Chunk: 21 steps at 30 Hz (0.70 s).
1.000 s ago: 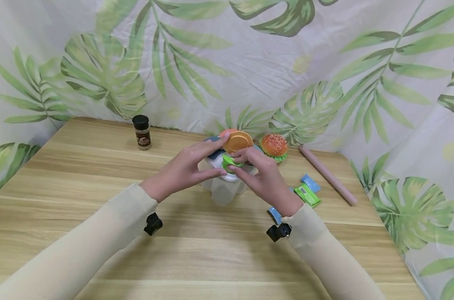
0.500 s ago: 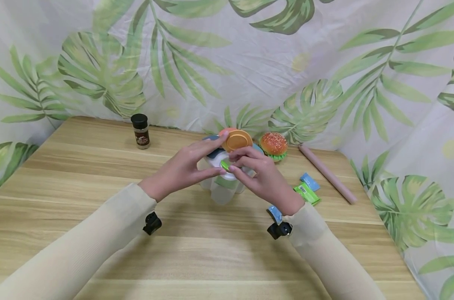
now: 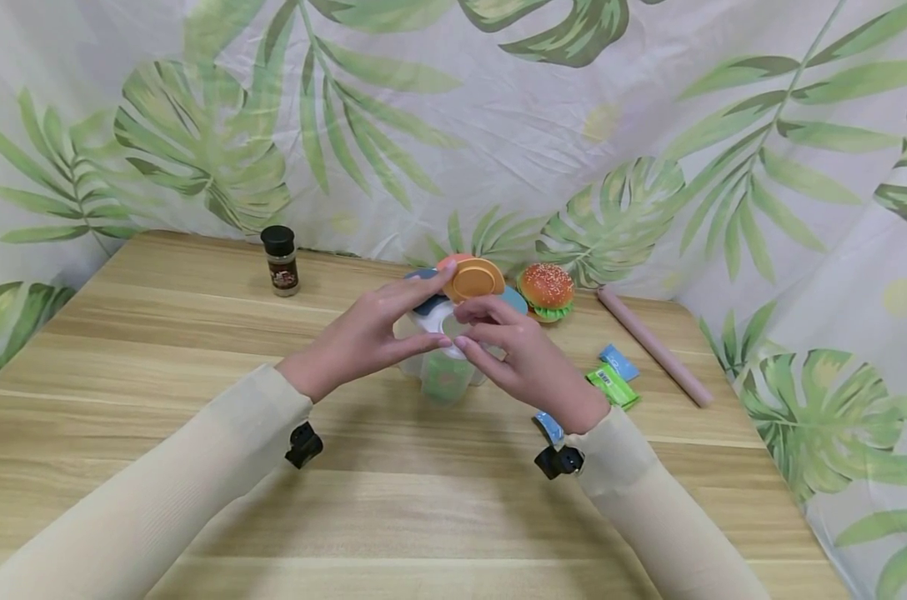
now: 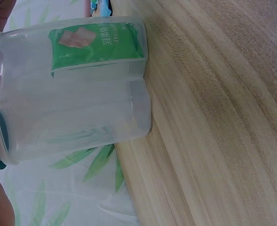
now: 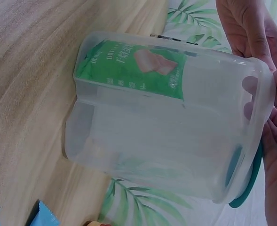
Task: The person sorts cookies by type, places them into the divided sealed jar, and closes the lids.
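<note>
A translucent plastic container [image 4: 82, 113] stands upright on the table, with a white top and several coloured flip lids. Its orange lid [image 3: 474, 281] is raised over an uncovered opening. Inside, a green snack packet [image 4: 98, 44] stands against the near wall, also visible through the plastic in the right wrist view. My left hand [image 3: 367, 337] touches the orange lid with its extended fingers, thumb at the opening's near edge. My right hand [image 3: 524, 354] is over the top's right side, fingers loosely bent, with no packet visible in it. Its thumb tip is near the left thumb.
Right of the container sit a toy hamburger [image 3: 547, 292], a pink rod [image 3: 652, 343], another green packet [image 3: 613, 386] and blue packets [image 3: 620, 362]. A black-capped spice jar [image 3: 280, 262] stands at the back left. A leaf-print cloth [image 3: 393, 125] hangs behind the wooden table [image 3: 198, 333].
The green packet, earlier at the opening under my right fingers, has slid down into the container. My right fingers have let it go; the left hand has barely moved.
</note>
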Each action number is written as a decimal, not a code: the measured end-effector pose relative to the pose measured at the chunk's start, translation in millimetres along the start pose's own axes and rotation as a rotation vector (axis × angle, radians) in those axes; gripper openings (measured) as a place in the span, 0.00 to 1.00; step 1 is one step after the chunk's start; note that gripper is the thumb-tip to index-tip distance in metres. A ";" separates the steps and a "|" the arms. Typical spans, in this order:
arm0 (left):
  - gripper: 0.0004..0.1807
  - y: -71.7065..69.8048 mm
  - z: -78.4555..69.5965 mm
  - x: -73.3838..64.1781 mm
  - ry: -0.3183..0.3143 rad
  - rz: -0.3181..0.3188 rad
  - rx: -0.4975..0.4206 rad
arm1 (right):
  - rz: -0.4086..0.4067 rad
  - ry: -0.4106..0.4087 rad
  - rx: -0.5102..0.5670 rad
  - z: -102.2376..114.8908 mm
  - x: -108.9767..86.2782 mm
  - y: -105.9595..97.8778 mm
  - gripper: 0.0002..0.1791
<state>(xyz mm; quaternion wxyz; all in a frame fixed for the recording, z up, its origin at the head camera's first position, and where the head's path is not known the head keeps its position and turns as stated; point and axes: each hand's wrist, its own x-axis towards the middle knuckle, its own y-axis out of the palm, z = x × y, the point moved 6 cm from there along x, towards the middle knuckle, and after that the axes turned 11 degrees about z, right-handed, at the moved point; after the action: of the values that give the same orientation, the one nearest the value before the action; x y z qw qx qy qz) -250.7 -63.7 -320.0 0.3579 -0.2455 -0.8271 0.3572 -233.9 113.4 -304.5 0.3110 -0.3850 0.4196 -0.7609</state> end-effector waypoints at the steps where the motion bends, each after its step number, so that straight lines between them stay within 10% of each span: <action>1: 0.48 -0.1 0.0 -0.4 -0.001 0.000 0.002 | -0.001 0.000 0.004 -0.1 0.2 0.1 0.06; 21: 0.48 -1.8 0.0 0.0 -0.010 0.004 -0.033 | -0.214 0.111 0.162 -25.1 -32.8 -34.3 0.10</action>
<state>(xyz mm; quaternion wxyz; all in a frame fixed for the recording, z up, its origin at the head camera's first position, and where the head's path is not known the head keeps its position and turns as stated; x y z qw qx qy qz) -251.0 -64.8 -318.6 0.3488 -0.2512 -0.8341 0.3457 -243.6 165.2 -293.9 0.2345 -0.3584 0.3300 -0.8412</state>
